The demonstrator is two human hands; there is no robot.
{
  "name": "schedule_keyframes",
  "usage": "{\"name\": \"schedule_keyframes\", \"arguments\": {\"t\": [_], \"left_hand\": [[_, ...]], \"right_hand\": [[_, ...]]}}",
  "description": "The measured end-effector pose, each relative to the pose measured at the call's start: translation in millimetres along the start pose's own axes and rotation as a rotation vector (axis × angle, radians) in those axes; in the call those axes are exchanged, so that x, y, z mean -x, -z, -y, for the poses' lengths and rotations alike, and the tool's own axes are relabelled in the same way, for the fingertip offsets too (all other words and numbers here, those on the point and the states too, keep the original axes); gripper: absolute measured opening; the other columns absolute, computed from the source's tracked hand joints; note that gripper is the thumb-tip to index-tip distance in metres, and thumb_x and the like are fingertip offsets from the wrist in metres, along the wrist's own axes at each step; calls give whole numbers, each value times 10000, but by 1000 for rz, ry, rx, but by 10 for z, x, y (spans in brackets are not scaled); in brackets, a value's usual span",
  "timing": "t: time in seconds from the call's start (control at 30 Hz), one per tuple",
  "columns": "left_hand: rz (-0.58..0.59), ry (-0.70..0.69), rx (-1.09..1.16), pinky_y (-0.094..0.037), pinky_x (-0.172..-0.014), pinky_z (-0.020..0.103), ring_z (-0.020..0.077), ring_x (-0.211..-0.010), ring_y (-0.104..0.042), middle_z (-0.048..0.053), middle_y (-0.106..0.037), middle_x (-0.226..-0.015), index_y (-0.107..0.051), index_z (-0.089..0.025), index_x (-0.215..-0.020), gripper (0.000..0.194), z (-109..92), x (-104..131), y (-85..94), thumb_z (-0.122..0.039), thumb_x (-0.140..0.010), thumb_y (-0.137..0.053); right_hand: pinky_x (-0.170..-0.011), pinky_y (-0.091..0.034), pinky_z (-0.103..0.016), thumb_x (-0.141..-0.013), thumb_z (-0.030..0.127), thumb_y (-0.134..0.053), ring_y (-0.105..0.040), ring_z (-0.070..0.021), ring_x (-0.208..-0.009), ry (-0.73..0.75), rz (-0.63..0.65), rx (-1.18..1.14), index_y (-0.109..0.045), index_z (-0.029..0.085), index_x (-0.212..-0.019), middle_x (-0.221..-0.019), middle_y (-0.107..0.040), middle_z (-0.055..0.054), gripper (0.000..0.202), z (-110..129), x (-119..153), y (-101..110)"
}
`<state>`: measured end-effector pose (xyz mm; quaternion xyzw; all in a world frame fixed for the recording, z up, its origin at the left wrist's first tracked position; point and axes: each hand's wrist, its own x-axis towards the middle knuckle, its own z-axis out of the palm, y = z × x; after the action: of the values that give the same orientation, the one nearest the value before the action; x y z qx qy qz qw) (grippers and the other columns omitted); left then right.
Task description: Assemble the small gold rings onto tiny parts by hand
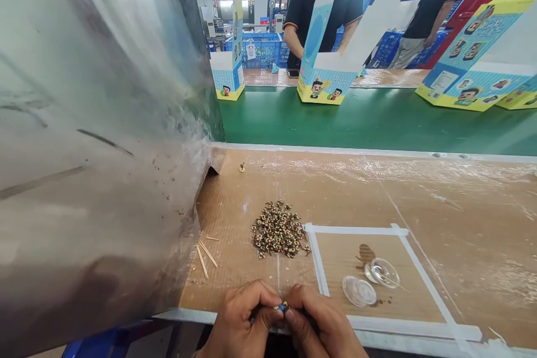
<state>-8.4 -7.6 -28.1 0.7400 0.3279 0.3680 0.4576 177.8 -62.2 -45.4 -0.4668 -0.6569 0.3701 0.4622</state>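
Observation:
My left hand [247,316] and my right hand [319,319] meet at the table's front edge. Between their pinched fingertips is a tiny part [281,307] with blue and yellow on it, touched by both hands. Beyond them on the brown table lies a heap of small dark, yellow and red pieces [279,229]. To the right, inside a white tape frame [356,230], are a small clear cup [386,274] with a thin stick in it and a clear lid [359,291].
Wooden sticks [202,261] lie at left beside a large metal panel [104,151]. One small piece [242,168] stands farther back. Open printed boxes [327,78] stand on the green belt [356,120]; a person [323,11] is behind it.

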Motion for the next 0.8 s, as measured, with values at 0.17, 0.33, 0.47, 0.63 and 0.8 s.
{"name": "schedule_keyframes", "arguments": {"t": [0.17, 0.33, 0.47, 0.63, 0.8], "left_hand": [[3, -9, 22, -510, -618, 197, 131, -621, -680, 9, -725, -743, -648, -194, -851, 133, -32, -43, -27, -148, -974, -624], [42, -20, 101, -505, -612, 197, 133, -621, -675, 20, -713, -726, -642, -187, -835, 159, -5, -65, -38, -138, -978, -592], [35, 23, 124, -516, -650, 208, 138, -657, -677, 24, -718, -753, -672, -187, -864, 162, 6, -34, -29, -190, -1013, -607], [35, 136, 203, -545, -661, 218, 155, -679, -703, 30, -721, -768, -692, -184, -901, 179, 60, 26, -31, -307, -1023, -648], [-25, 149, 252, -572, -686, 223, 150, -697, -714, 27, -722, -807, -693, -197, -964, 137, 100, 64, -63, -318, -1022, -668]], "right_hand": [[-587, -369, -237, -1133, 341, -408, -518, -120, -622, 40, 3, 18, -507, 245, -885, -725, -535, 41, 284, -83, 19, -12], [-583, -361, -237, -1138, 360, -396, -516, -122, -629, 29, 6, 32, -484, 249, -867, -723, -526, 44, 307, -102, 20, -7], [-604, -397, -246, -1143, 413, -371, -544, -129, -636, -25, 45, 3, -519, 240, -880, -732, -561, 25, 348, -41, 27, 13], [-605, -447, -246, -1133, 528, -371, -585, -134, -636, -191, 84, -72, -567, 232, -911, -742, -627, 4, 419, 11, 21, 22], [-536, -435, -222, -1132, 548, -359, -558, -112, -579, -211, 54, -205, -618, 220, -961, -716, -602, 12, 451, 73, 13, 10]]}}
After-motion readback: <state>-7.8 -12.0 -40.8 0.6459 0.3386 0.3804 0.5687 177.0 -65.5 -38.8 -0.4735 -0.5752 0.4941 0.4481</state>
